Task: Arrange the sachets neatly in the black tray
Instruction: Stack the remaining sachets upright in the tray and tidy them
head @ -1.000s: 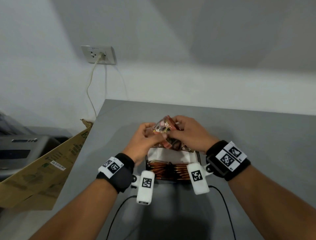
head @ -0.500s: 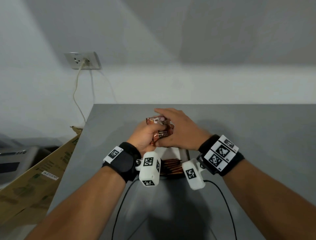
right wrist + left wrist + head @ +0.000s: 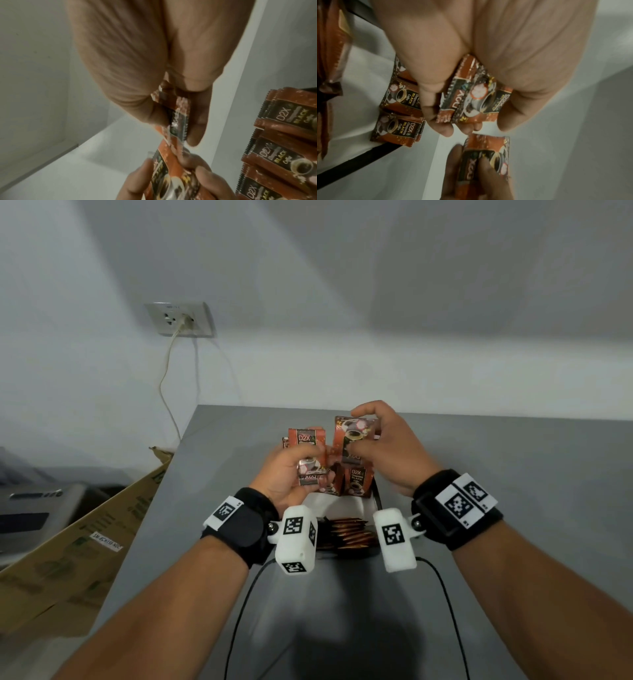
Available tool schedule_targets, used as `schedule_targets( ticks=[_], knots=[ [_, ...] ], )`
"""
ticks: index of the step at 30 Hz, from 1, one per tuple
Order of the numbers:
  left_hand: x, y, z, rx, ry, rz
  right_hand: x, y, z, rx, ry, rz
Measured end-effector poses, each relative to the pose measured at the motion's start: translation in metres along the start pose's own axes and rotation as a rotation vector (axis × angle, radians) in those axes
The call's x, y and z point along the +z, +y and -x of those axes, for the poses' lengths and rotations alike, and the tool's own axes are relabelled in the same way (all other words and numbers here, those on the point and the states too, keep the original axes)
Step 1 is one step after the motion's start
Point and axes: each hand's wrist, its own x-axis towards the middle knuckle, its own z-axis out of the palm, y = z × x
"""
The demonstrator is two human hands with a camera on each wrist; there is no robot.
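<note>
A big grey bench (image 3: 513, 508) fills the room's middle, against a white wall (image 3: 376, 302). At nine o'clock from the bench, a brown cardboard box (image 3: 68, 549) leans at its edge. High up at eleven o'clock, a wall socket (image 3: 180, 319) has a white cord (image 3: 166, 385) hanging down.

In the middle of the bench sits the black tray (image 3: 377, 497) with a white floor. At its six o'clock end, a row of sachets (image 3: 346, 534) stands packed on edge. More flat sachets (image 3: 397, 119) lie at its twelve o'clock end.

Both hands are held up over the tray's far end, close together. The left hand (image 3: 286, 474) is curled round a small bunch of red sachets (image 3: 306, 446), with the thumb pressed on the front one. The right hand (image 3: 390, 446) pinches one sachet (image 3: 356, 440) between thumb and fingers, just at three o'clock from the left bunch. Black wristbands (image 3: 246, 525) with white camera blocks (image 3: 394, 539) sit on both wrists, and thin black wires (image 3: 445, 594) run back along the bench.
</note>
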Motion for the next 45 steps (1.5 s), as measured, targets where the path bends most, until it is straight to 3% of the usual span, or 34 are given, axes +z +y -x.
schedule_targets(
  ticks=[2,5,11,16,19,29,36,42,45],
  knots=[
    [-0.001,0.005,0.001,0.011,0.003,-0.012,-0.005,-0.004,0.0,0.037,-0.073,-0.037],
    [0.005,0.008,0.003,0.064,-0.022,-0.146,-0.007,-0.007,-0.002,0.01,-0.151,0.09],
    [0.015,-0.004,0.004,0.178,0.008,-0.148,0.004,0.0,0.002,0.048,0.004,-0.153],
    [0.015,-0.002,0.008,0.068,0.016,-0.003,0.0,0.002,0.006,0.059,0.054,-0.216],
    [0.011,0.0,0.008,0.038,0.036,0.042,-0.007,0.002,0.005,0.086,0.032,-0.276],
    [0.011,-0.008,0.003,0.156,0.025,-0.096,0.017,0.005,0.009,0.226,-0.068,-0.268],
    [0.003,0.0,0.008,0.025,0.083,0.041,0.003,-0.001,0.006,0.222,0.106,-0.45],
    [0.008,-0.002,0.002,0.176,0.09,0.01,0.021,0.008,0.014,0.303,-0.019,-0.424],
    [0.008,-0.002,0.001,0.195,0.097,0.006,0.025,0.007,0.015,0.253,-0.002,-0.363]
  ],
)
